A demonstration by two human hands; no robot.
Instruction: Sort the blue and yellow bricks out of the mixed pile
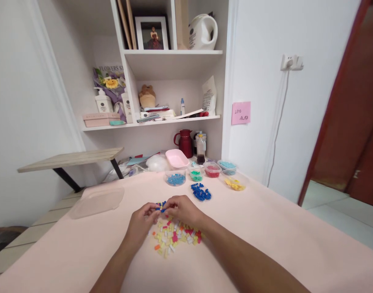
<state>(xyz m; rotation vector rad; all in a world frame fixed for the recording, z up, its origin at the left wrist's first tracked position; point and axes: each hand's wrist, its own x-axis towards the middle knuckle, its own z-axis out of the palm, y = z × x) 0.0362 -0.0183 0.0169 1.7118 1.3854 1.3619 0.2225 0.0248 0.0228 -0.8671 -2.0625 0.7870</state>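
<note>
Together, the left hand [142,219] and right hand [183,209] hold blue-and-yellow pieces [161,206].

The bench [250,244] is showing pale pink. A cluster [161,206] is showing dark blue and yellow. Loose pieces [174,236] are mixing pale yellow, white, red and orange. A pile [200,192] is showing deep blue.

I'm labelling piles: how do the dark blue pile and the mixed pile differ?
The dark blue pile is one colour; the mixed pile combines yellow, white, pink and orange. The dark blue pile is compact; the mixed pile spreads wider. Both consist of small pieces.
</note>
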